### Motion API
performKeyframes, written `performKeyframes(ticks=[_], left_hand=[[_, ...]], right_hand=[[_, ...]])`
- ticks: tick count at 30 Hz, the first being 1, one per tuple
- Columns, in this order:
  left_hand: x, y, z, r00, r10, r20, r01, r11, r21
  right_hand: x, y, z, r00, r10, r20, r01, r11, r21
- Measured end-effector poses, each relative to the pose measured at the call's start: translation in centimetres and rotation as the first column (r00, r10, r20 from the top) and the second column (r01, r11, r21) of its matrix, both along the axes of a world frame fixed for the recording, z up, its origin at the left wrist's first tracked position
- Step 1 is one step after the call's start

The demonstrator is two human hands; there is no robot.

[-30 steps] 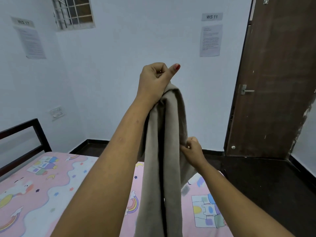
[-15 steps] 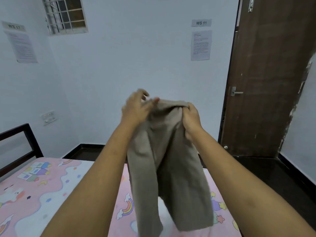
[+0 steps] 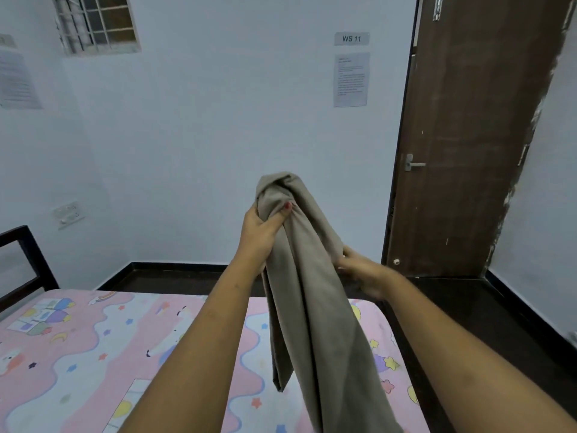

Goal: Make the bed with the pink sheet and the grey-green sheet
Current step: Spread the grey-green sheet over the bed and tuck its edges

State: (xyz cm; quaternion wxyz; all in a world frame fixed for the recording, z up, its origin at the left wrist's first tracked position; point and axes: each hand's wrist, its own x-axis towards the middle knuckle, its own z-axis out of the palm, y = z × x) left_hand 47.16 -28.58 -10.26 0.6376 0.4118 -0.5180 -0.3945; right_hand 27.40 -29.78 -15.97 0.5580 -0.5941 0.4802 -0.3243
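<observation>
The grey-green sheet [image 3: 315, 307] hangs bunched in front of me, over the bed. My left hand [image 3: 262, 232] grips its gathered top, thumb pressed into the cloth. Lower and to the right, my right hand [image 3: 359, 271] pinches the sheet's right edge. The pink sheet [image 3: 93, 345], printed with cartoon animals, rainbows and stars, lies spread flat over the mattress below. The hanging cloth reaches down past the bottom of the view.
A dark bed frame rail [image 3: 22, 264] stands at the left. A brown door [image 3: 468, 145] with a metal handle is at the right, dark floor [image 3: 468, 307] below it. White walls carry papers and a switch plate [image 3: 68, 214].
My right hand has dropped from the top of the sheet down to its right edge. My left hand now holds the bunched top alone, and the cloth hangs longer.
</observation>
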Motion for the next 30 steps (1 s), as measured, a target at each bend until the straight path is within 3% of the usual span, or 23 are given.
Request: performKeyframes(ticks=[1,3,5,9,11,15,20,23,27,30], left_hand=[[-0.4,0.0,0.4,0.999,-0.009,-0.032,0.009,1.000,-0.003],[-1.4,-0.2,1.1,0.997,-0.023,-0.067,0.022,1.000,-0.017],[-2.1,-0.4,1.3,0.997,-0.027,-0.073,0.025,0.999,-0.023],[-1.5,-0.9,1.2,0.992,-0.023,-0.122,0.025,1.000,0.013],[-0.5,-1.3,1.5,0.988,-0.053,-0.145,0.058,0.998,0.028],[1.0,-1.5,2.6,0.989,-0.011,0.147,0.004,0.999,0.048],[0.4,-0.8,2.4,0.925,-0.127,0.359,0.080,0.986,0.143],[0.1,-1.1,1.1,0.915,-0.150,0.375,0.093,0.982,0.164],[-0.3,-1.2,-0.1,0.861,-0.314,0.401,0.266,0.948,0.173],[-1.0,-1.5,-0.2,0.848,-0.214,0.485,0.192,0.977,0.094]], right_hand=[[-0.4,0.4,-1.7,1.000,0.022,-0.011,-0.021,0.996,0.086],[-0.1,1.2,-3.9,0.994,0.042,0.105,-0.059,0.984,0.168],[1.1,1.9,-3.6,0.969,0.042,0.244,-0.079,0.986,0.146],[2.4,0.8,-0.9,0.967,-0.083,0.241,0.078,0.997,0.029],[2.5,-0.1,0.4,0.938,-0.135,0.318,0.145,0.989,-0.009],[3.4,-0.8,4.1,0.853,-0.164,0.495,0.262,0.956,-0.134],[5.0,-0.9,5.9,0.947,-0.048,0.318,0.147,0.944,-0.296],[5.4,-0.7,5.8,0.962,-0.011,0.272,0.099,0.945,-0.312],[5.5,-0.9,5.7,0.954,0.027,0.297,0.064,0.954,-0.294],[4.7,-0.8,5.2,0.926,-0.024,0.377,0.144,0.945,-0.293]])
